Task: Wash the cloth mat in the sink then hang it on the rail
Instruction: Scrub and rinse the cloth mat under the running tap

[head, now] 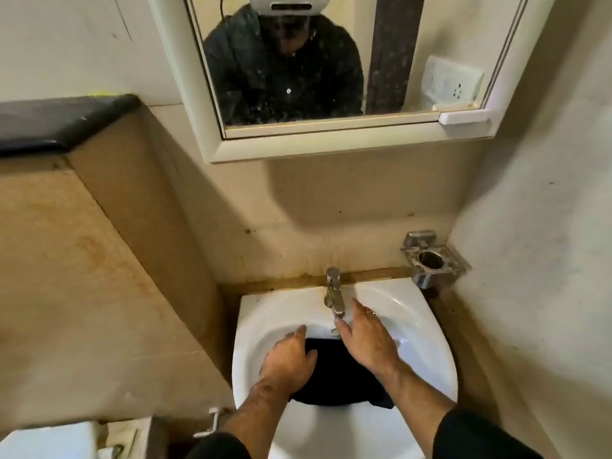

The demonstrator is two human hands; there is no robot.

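White ceramic sink [427, 346] holds the dark, bunched cloth mat [334, 376] low in its bowl, bare basin all round it. My left hand [289, 359] presses flat on the mat's left edge, fingers straight; my right hand [367, 339] lies open, fingers extended beside the chrome tap [333, 293]. Both hands cover part of the mat.

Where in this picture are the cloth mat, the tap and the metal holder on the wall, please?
cloth mat [341, 376]: head view, dark middle between the hands.
tap [333, 293]: head view, its chrome body.
metal holder [433, 260]: head view, its round ring.
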